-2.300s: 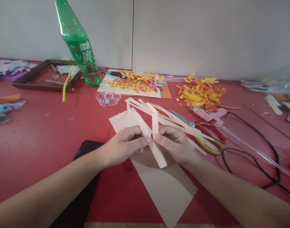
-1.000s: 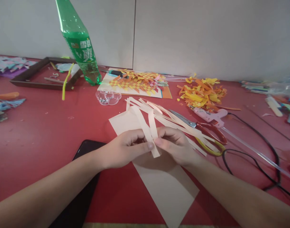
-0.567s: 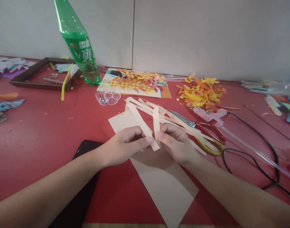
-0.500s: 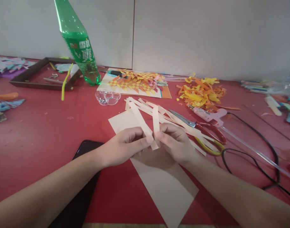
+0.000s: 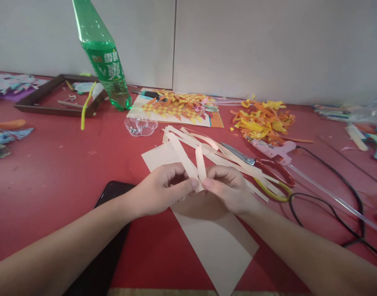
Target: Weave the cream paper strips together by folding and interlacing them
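Observation:
Pinched between thumb and fingers of my left hand (image 5: 171, 186) is a cream paper strip (image 5: 184, 158) that slants up and to the left. My right hand (image 5: 227, 185) grips a second cream strip, the shorter upright paper strip (image 5: 200, 162), near its lower end. The fingertips of both hands almost meet where the strips come together. Beneath them a cream paper sheet (image 5: 214, 242) lies on the table, partly covered by my hands. Behind my right hand is a loose bunch of cream strips (image 5: 211, 153), with scissors (image 5: 257, 164) lying across it.
A pink glue gun (image 5: 273, 150) with a black cord (image 5: 336, 164) lies to the right. Farther back are orange and yellow paper scraps (image 5: 264, 121), a woven paper piece (image 5: 179, 105), a clear dish (image 5: 141, 126), a green bottle (image 5: 106, 61) and a dark frame (image 5: 46, 109). A black phone-like slab (image 5: 105, 242) lies under my left forearm.
The upright strip in my right hand now bends over at its top and sits lower. My fingertips have drawn slightly closer together, and less of the strips' lower ends shows.

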Tool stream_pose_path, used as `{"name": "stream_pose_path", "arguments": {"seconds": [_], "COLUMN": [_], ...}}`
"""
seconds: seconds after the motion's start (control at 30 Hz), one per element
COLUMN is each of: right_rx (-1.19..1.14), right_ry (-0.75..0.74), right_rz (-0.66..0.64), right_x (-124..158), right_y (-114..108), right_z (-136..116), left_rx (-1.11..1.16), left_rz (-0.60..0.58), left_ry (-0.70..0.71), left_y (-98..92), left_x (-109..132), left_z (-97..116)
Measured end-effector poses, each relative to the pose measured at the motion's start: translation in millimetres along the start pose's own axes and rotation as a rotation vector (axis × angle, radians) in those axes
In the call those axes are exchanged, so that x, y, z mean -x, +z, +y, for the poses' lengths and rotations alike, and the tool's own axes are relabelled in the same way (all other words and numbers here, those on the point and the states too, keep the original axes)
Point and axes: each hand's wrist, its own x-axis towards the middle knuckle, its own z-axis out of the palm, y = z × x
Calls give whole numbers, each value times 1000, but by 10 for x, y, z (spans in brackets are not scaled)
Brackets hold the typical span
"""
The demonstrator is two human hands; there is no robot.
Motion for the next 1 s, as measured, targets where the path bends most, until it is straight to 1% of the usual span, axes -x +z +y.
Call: {"name": "stream_pose_path", "arguments": {"seconds": [0.07, 0.17, 0.23, 0.3, 0.37, 0.47, 0.53, 0.57, 0.63, 0.7, 0.8, 0.9, 1.0], "right_rx": [4, -38, -70, -83, -96, -136, -168, -174, -147, -48, 115, 143, 261], "right_ry": [-2, -22, -45, -65, -80, -119, -143, -145, -125, -109, -143, -127, -33], "right_rz": [22, 57, 62, 39, -16, -125, -164, -160, -97, 0, 104, 108, 51], "right_x": [-8, -15, -14, -14, -17, -27, -31, -29, -20, -12, -36, -143, -370], "right_y": [-8, -29, -35, -26, -1, 47, 73, 82, 92, 95, 102, 123, 125], "right_z": [15, 59, 77, 67, 30, -40, -68, -72, -64, -47, -55, -157, -384], "left_rx": [-2, -6, -22, -49, -82, -116, -111, -105, -107, -118, -99, -72, -106], "left_rz": [21, 83, 92, 66, 27, -39, -77, -85, -93, -87, -57, -65, -83], "left_ry": [-9, -29, -38, -64, -83, -61, -49, -60, -105, -145, -120, -71, -35], "left_y": [6, 12, 11, 8, 8, 10, 9, 5, -6, -20, -38, -49, -58], "left_x": [-6, -17, -21, -19, -15, -13, -16, -19, -24, -28, -38, -54, -58], "left_z": [16, 34, 34, 25, 14, 9, 13, 16, 17, 11, -15, -49, -71]}}
